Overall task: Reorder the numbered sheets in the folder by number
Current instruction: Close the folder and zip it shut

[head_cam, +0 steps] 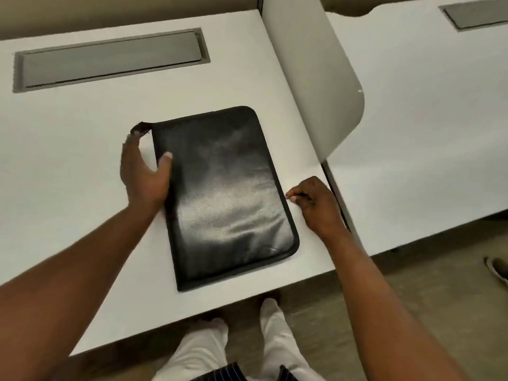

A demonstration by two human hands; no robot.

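A black leather zip folder [225,193] lies closed and flat on the white desk [82,149], near its front right corner. My left hand [145,177] holds the folder's left edge, thumb on the cover and fingers behind the spine by a small black tab. My right hand [313,204] sits at the folder's right edge, its fingertips pinched together on what looks like the zip pull. No numbered sheets are visible; the folder hides its contents.
A grey cable tray lid [110,60] is set into the desk at the back left. A white divider panel [313,78] stands along the desk's right side, with a second white desk [428,119] beyond it. My legs and the floor show below the front edge.
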